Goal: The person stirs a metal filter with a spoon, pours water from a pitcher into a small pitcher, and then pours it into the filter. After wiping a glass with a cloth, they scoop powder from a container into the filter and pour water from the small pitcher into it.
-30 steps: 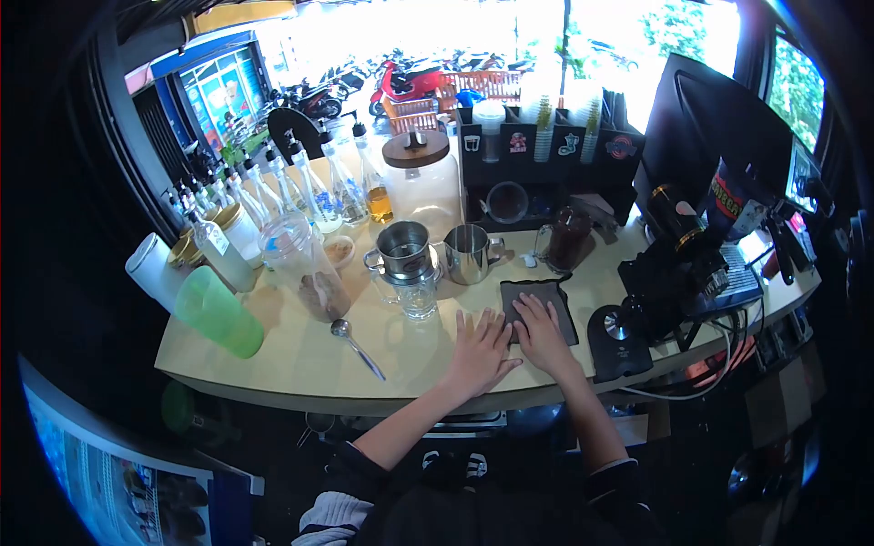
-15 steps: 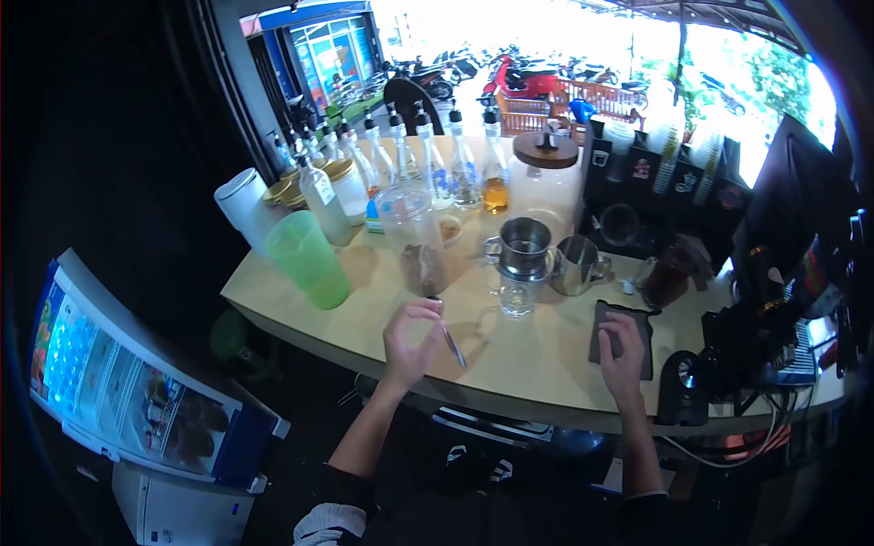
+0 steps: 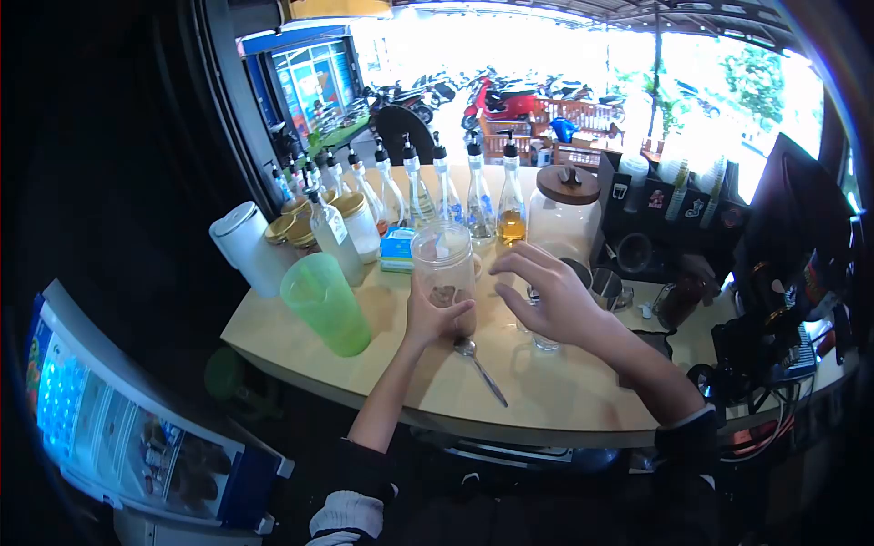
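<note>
My left hand (image 3: 431, 318) is wrapped round the lower part of a tall clear jar (image 3: 444, 259), which has brown powder in its bottom. My right hand (image 3: 557, 293) hovers to the right of the jar, fingers apart and holding nothing. Just in front of the jar, a metal spoon (image 3: 482, 371) lies on the counter. Behind my right hand stands a small glass (image 3: 546, 344), mostly covered; the metal coffee filter over it is largely hidden. A green plastic pitcher (image 3: 326, 305) stands left of the jar.
Several pump bottles (image 3: 446, 187) line the back of the wooden counter (image 3: 410, 382). A wooden-lidded glass canister (image 3: 557, 218) stands behind my right hand. On the right are a black cup holder (image 3: 669, 209) and dark machine. A small blue box (image 3: 398, 250) sits behind the jar.
My left hand has let go of the spoon, now flat on the counter, and taken hold of the jar. My right hand has moved left from the dark cloth towards the jar.
</note>
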Motion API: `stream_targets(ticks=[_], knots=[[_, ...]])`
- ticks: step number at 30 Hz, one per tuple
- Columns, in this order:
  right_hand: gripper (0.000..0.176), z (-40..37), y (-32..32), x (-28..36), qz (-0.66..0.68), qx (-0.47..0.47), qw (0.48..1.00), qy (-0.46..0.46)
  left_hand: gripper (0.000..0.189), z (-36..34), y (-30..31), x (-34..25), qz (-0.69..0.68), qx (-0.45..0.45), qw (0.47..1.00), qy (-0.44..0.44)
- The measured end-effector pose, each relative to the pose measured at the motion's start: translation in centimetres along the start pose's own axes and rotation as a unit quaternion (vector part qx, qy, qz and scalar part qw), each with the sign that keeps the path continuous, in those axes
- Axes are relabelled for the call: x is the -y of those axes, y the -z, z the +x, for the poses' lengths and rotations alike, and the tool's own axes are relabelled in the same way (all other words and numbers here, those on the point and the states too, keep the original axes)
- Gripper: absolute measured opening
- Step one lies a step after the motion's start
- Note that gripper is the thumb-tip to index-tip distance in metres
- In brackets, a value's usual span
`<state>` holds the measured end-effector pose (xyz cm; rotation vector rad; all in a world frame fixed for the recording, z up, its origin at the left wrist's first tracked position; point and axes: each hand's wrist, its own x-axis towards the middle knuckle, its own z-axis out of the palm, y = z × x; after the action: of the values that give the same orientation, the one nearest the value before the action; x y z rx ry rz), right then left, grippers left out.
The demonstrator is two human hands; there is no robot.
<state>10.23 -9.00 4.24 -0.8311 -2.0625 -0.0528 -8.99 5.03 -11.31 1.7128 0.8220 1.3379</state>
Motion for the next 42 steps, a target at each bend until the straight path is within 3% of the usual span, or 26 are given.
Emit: stream_targets(ticks=[4, 6, 7, 9, 11, 13, 15, 16, 18, 19, 21, 22, 24, 25, 27, 28, 30, 31, 33, 34, 36, 39, 42], knots=[[0.014, 3.4, -1.4, -0.7, -0.011, 0.059, 0.998, -0.035, 0.100, 1.2, -0.1, 0.3, 0.050, 0.006, 0.998, -0.040], [0.012, 4.4, -2.2, -0.7, -0.006, 0.058, 0.998, -0.033, 0.097, 1.1, -0.4, 0.5, 0.035, -0.051, 0.986, -0.158], [0.010, 4.8, -2.8, -0.6, 0.008, 0.057, 0.998, -0.030, 0.097, 1.0, -0.6, 0.2, 0.031, -0.046, 0.986, -0.158], [0.008, 5.0, -4.1, -0.2, 0.007, 0.062, 0.997, -0.043, 0.097, 0.5, -1.2, -1.0, -0.119, -0.012, 0.980, -0.157], [0.008, 4.8, -5.3, 0.2, -0.046, 0.197, 0.976, -0.083, 0.096, 0.0, -1.8, -1.5, -0.183, 0.001, 0.976, -0.121], [0.010, 4.6, -6.6, -0.1, -0.060, 0.238, 0.963, -0.114, 0.096, -0.4, -1.8, -0.6, -0.081, 0.013, 0.988, -0.130], [0.010, 4.7, -7.5, 0.5, -0.180, 0.375, 0.894, -0.169, 0.097, -1.2, -1.7, -0.7, -0.033, 0.010, 0.991, -0.131], [0.010, 4.5, -8.1, 0.4, -0.177, 0.377, 0.893, -0.173, 0.098, -1.2, -1.9, 0.1, -0.036, 0.007, 0.987, -0.159], [0.017, 4.1, -9.4, -0.2, -0.284, 0.434, 0.843, -0.140, 0.104, -1.4, -1.9, 1.6, -0.040, -0.001, 0.982, -0.186], [0.017, 3.9, -9.8, -0.1, -0.284, 0.433, 0.844, -0.142, 0.104, -1.4, -1.8, 1.5, -0.039, 0.001, 0.982, -0.187], [0.025, 3.6, -10.6, 0.1, -0.256, 0.367, 0.869, -0.212, 0.105, -1.1, -1.5, 1.1, 0.029, -0.027, 0.954, -0.298], [0.025, 3.4, -11.1, -0.5, -0.255, 0.365, 0.870, -0.213, 0.105, -1.1, -1.6, 1.7, 0.030, -0.024, 0.954, -0.299], [0.030, 2.9, -12.3, -1.7, -0.214, 0.329, 0.872, -0.292, 0.104, -1.6, -2.0, 3.6, -0.109, 0.011, 0.979, -0.172], [0.030, 2.8, -12.1, -1.5, -0.213, 0.326, 0.873, -0.294, 0.104, -1.6, -1.9, 3.4, -0.108, 0.014, 0.979, -0.172], [0.028, 2.3, -11.6, -0.9, -0.325, 0.363, 0.853, -0.186, 0.101, -1.8, -2.1, 3.0, -0.142, 0.009, 0.979, -0.147], [0.028, 2.2, -11.7, -0.8, -0.325, 0.364, 0.852, -0.189, 0.101, -2.0, -2.1, 2.8, -0.144, 0.011, 0.979, -0.144], [0.027, 1.9, -11.9, -0.5, -0.343, 0.361, 0.847, -0.188, 0.070, -2.1, -1.8, 2.6, -0.141, 0.066, 0.965, -0.212], [0.027, 1.9, -11.7, -0.3, -0.341, 0.361, 0.846, -0.191, 0.070, -1.8, -1.8, 3.5, -0.142, 0.068, 0.965, -0.210], [0.026, 1.8, -11.3, 0.0, -0.355, 0.377, 0.838, -0.170, 0.055, -1.1, -2.2, 5.6, -0.189, 0.084, 0.974, -0.088], [0.026, 1.7, -11.4, -0.1, -0.354, 0.378, 0.838, -0.172, 0.055, -1.4, -2.1, 5.1, -0.190, 0.086, 0.974, -0.086], [0.027, 1.5, -11.4, -0.4, -0.338, 0.371, 0.841, -0.202, 0.046, -2.0, -2.0, 3.4, -0.174, 0.070, 0.968, -0.168], [0.027, 0.7, -11.6, -1.1, -0.305, 0.321, 0.878, -0.181, 0.046, -2.0, -2.1, 3.3, -0.197, 0.078, 0.962, -0.171], [0.024, 0.7, -11.6, -1.1, -0.307, 0.316, 0.879, -0.180, 0.048, -1.8, -2.2, 3.6, -0.208, 0.083, 0.965, -0.134]])
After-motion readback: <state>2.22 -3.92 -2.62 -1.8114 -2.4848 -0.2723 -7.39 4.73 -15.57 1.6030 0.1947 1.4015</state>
